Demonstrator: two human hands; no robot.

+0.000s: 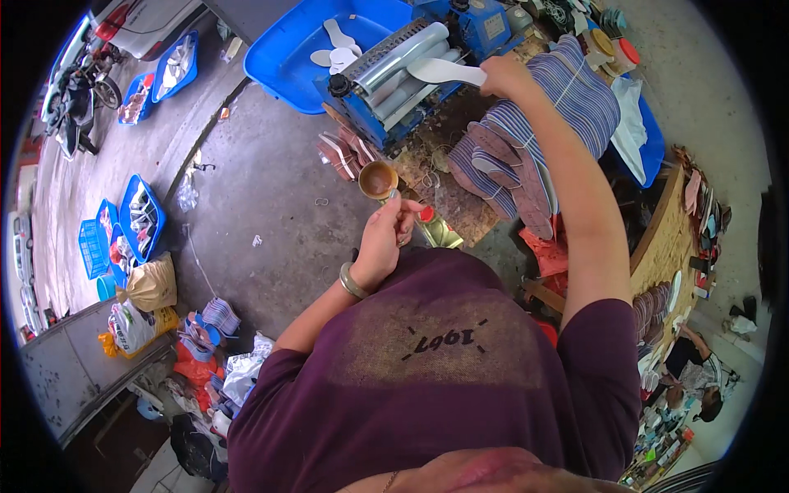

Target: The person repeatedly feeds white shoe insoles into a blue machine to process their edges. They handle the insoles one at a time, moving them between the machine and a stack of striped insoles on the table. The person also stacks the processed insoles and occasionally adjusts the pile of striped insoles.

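Observation:
My right hand, arm stretched forward, grips one end of a white insole. The insole's other end lies over the metal rollers of a blue roller machine. My left hand is held low before my body with its fingers curled in. Its raised fingertip meets the lower rim of a small round cup with brown inside; whatever the fingers close on is hidden. Beside that hand stands a yellowish can with a red cap. Striped insoles lie in tied stacks under my right arm.
Behind the machine, a blue tub holds several white insoles. Brown pieces lie against the worn bench. Jars stand at the back right. Blue baskets and bags sit at left; another person is far right.

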